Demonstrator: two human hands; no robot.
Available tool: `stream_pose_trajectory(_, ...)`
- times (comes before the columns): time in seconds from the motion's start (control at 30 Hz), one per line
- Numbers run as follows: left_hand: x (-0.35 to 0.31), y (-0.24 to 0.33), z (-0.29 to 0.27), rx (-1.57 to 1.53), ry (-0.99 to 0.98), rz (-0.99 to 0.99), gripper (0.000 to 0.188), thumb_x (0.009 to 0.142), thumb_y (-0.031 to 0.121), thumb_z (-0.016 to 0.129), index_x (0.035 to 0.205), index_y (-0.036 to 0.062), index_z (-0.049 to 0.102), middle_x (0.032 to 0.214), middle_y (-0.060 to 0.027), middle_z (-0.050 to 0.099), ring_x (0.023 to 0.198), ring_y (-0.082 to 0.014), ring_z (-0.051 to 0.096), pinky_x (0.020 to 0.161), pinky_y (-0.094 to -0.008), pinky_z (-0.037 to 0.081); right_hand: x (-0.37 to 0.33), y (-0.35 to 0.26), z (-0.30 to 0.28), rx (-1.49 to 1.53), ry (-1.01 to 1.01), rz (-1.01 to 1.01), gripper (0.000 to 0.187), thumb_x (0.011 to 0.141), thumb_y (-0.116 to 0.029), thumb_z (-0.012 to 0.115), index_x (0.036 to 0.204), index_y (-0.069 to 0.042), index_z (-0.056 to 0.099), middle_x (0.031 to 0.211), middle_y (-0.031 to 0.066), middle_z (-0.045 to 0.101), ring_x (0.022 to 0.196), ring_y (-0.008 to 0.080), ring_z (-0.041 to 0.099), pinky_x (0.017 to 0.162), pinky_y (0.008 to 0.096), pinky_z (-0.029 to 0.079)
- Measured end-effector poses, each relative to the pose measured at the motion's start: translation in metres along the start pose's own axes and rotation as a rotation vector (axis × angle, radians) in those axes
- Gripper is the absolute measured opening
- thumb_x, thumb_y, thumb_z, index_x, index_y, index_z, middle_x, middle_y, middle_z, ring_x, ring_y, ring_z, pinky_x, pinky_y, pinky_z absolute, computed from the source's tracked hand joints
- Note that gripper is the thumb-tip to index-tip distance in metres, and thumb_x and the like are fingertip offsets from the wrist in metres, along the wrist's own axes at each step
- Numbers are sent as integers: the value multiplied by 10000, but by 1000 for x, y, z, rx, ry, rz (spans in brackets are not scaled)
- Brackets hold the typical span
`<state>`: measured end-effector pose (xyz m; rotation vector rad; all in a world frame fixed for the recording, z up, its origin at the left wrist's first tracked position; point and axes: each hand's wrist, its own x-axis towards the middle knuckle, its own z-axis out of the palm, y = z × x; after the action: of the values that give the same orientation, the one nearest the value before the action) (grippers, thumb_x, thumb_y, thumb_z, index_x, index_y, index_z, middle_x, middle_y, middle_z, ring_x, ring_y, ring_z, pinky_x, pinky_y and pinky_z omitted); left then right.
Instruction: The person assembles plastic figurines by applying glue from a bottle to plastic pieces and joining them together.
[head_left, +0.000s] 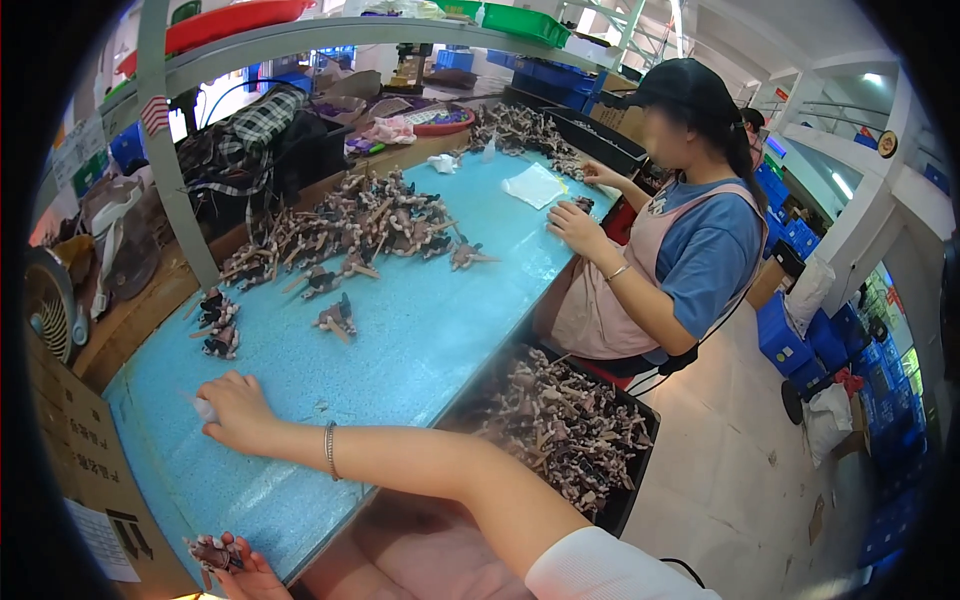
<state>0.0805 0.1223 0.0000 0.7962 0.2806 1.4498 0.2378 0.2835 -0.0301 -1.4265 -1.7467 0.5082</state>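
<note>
My right hand (237, 412) rests on the light blue table top (420, 330) near its left end, fingers closed on a small white cloth (203, 408). A thin bracelet circles that wrist. My left hand (250, 578) is low at the table's near edge, gripping a small brown and pink toy figure (213, 552). Two small clusters of similar figures (219, 325) lie on the table just beyond my right hand. One single figure (337, 318) lies further toward the middle.
A big heap of toy figures (350, 225) covers the table's far side. A black bin (640, 465) full of figures stands beside my arm. A co-worker (690, 250) in a pink apron handles parts at the table. A fan (50, 305) and cardboard box (75, 450) stand left.
</note>
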Motion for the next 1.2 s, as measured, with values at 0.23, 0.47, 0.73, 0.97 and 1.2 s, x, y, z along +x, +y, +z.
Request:
stream_pose_trajectory(0.23, -6, -2, -10, 67, 58, 34, 287, 897, 201, 551, 1157, 82, 524, 1111, -28, 559, 944, -185, 528, 826, -309, 425, -12, 0, -1, 0, 153, -71, 400, 649, -147, 727, 966, -35, 512, 972, 101, 555, 1031, 265, 452, 852, 377, 322)
stream_pose_trajectory(0.47, -15, -12, -28, 286, 131, 115, 243, 908, 163, 523, 1089, 2, 512, 1058, -111, 570, 942, -226, 560, 870, -359, 446, -37, -21, -40, 282, -28, -7, 343, 713, -113, 672, 976, -11, 478, 908, 154, 583, 856, 328, 565, 709, 396, 430)
stream_pose_trajectory(0.73, -21, -19, -21, 741, 168, 168, 290, 904, 148, 511, 1073, -85, 479, 978, -174, 597, 919, -257, 588, 823, -358, 479, -115, -28, -96, 716, -95, 163, 386, 812, -183, 650, 1105, -13, 464, 861, 108, 595, 782, 134, 578, 629, 273, 453)
stream_pose_trajectory(0.97, -18, -11, 17, 899, 115, 124, 382, 879, 112, 558, 1179, -91, 435, 1116, -223, 557, 980, -289, 585, 863, -354, 463, -159, -17, -111, 1006, 162, 276, 301, 871, -171, 595, 1121, -48, 483, 898, 2, 559, 762, 51, 508, 628, 197, 419)
stream_pose_trajectory(1.2, -22, -15, 11, 950, 99, 127, 346, 921, 111, 442, 1248, 7, 399, 1154, -133, 523, 1027, -214, 556, 834, -305, 438, -168, -20, -128, 1123, 237, 288, 239, 914, -209, 519, 1097, -56, 497, 804, 9, 545, 674, 70, 476, 613, 212, 410)
